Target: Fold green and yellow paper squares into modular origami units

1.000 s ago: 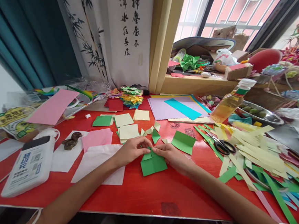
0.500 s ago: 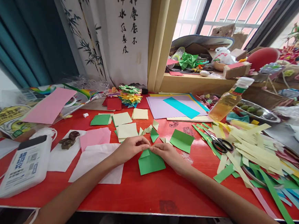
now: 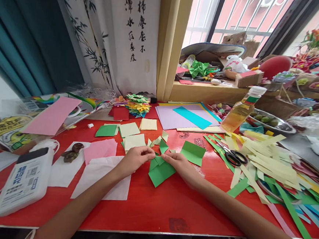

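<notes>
A green sheet of paper (image 3: 160, 174) with small folds along its upper edge is held just above the red table. My left hand (image 3: 136, 161) pinches its upper left corner, fingertips closed. On the other side, my right hand (image 3: 182, 167) grips the upper right edge between thumb and fingers. Just beyond the fingertips stands a small folded green piece (image 3: 163, 146), with folded cream pieces (image 3: 155, 141) beside it. Another green square (image 3: 192, 153) lies to the right of my right hand. Cream squares (image 3: 134, 142) are stacked behind my left hand.
Scissors (image 3: 236, 158) lie by a heap of paper strips (image 3: 274, 161) on the right, near a bottle (image 3: 241, 111). At left are a white power bank (image 3: 23, 182), pink paper (image 3: 100, 150) and white paper (image 3: 103, 179). Coloured sheets (image 3: 168, 116) lie at the back.
The green paper has turned slightly, and more of its folded upper edge shows. My left fingertips have shifted a little left, my right ones slightly right. The camera view has tilted a bit.
</notes>
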Tool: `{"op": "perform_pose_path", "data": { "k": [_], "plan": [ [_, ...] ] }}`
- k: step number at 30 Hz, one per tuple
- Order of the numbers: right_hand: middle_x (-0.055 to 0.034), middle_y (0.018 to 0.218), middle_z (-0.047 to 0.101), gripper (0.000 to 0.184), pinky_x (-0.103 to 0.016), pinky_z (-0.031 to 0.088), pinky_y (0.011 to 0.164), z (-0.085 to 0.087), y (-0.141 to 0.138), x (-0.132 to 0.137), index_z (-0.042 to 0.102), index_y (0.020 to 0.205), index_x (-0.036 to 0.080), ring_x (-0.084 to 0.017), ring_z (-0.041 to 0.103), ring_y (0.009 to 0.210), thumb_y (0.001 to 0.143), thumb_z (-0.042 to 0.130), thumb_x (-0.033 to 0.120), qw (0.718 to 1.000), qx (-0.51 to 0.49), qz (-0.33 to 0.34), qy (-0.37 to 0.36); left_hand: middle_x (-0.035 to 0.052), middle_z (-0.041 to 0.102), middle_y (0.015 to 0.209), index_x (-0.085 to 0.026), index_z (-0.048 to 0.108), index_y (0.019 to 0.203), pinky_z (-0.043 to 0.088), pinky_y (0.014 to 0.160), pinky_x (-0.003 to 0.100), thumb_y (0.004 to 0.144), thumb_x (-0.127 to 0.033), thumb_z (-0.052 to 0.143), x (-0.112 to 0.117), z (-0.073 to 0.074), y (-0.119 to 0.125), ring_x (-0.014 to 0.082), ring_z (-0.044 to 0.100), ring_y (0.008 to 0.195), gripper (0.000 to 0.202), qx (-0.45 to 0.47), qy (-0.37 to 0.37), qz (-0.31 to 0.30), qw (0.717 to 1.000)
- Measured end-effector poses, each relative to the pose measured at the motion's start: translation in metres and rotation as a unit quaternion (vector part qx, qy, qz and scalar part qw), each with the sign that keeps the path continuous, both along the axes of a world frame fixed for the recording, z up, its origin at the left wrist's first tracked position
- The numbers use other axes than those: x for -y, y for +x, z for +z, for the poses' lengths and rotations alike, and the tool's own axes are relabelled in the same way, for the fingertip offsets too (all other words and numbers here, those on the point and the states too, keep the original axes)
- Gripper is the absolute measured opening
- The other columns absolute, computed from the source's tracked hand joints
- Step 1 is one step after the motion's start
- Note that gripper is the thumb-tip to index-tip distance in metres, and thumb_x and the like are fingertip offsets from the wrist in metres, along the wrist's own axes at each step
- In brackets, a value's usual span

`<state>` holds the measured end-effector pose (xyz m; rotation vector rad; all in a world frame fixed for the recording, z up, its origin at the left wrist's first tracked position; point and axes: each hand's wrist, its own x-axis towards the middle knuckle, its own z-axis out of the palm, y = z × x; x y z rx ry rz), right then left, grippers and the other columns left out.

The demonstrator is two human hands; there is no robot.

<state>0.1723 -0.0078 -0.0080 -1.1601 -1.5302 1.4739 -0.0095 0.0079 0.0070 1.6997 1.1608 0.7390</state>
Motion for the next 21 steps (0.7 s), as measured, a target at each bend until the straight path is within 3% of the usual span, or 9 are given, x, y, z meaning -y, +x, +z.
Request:
{"op": "perform_pose_path", "data": {
  "k": [6, 11, 17, 21],
  "plan": [
    [-0.0040, 0.075, 0.060, 0.033, -0.024, 0.042, 0.064, 0.003, 0.000, 0.001, 0.062, 0.077, 0.014, -0.013, 0.055, 0.069, 0.074, 0.056, 0.046, 0.988, -0.117, 0.013, -0.096, -0.0038, 0.045, 0.057, -0.017, 0.058, 0.077, 0.024, 0.037, 0.018, 0.073, -0.043, 0.052, -0.001, -0.005, 0.001, 0.0048, 0.032, 0.041, 0.027, 0.033, -0.044, 0.030, 0.998],
    [-0.0093, 0.091, 0.063, 0.040, -0.031, 0.050, 0.070, 0.007, 0.000, 0.001, 0.061, 0.093, 0.015, -0.017, 0.060, 0.079, 0.077, 0.050, 0.050, 0.970, -0.209, 0.003, -0.124, -0.0054, 0.041, 0.048, -0.015, 0.058, 0.078, 0.030, 0.039, 0.016, 0.074, -0.042, 0.054, -0.001, -0.007, 0.001, 0.0048, 0.036, 0.040, 0.027, 0.112, -0.017, 0.103, 0.988],
    [-0.0083, 0.077, 0.065, 0.030, -0.030, 0.052, 0.066, 0.006, -0.003, 0.005, 0.060, 0.086, 0.011, -0.016, 0.064, 0.066, 0.070, 0.064, 0.036, 0.981, -0.142, 0.062, -0.114, -0.0006, 0.055, 0.067, -0.015, 0.054, 0.084, 0.048, 0.055, 0.022, 0.075, -0.036, 0.056, 0.004, -0.008, 0.007, 0.0093, 0.054, 0.058, 0.023, 0.231, -0.035, 0.134, 0.963],
    [-0.0043, 0.069, 0.063, 0.023, -0.024, 0.050, 0.058, 0.002, -0.002, 0.002, 0.061, 0.081, 0.012, -0.011, 0.060, 0.056, 0.073, 0.062, 0.034, 0.973, -0.210, -0.015, -0.098, -0.0011, 0.053, 0.070, -0.016, 0.052, 0.079, 0.049, 0.053, 0.022, 0.073, -0.031, 0.058, 0.009, -0.006, 0.011, 0.0096, 0.054, 0.060, 0.017, 0.225, -0.032, 0.116, 0.967]
  ]
}}
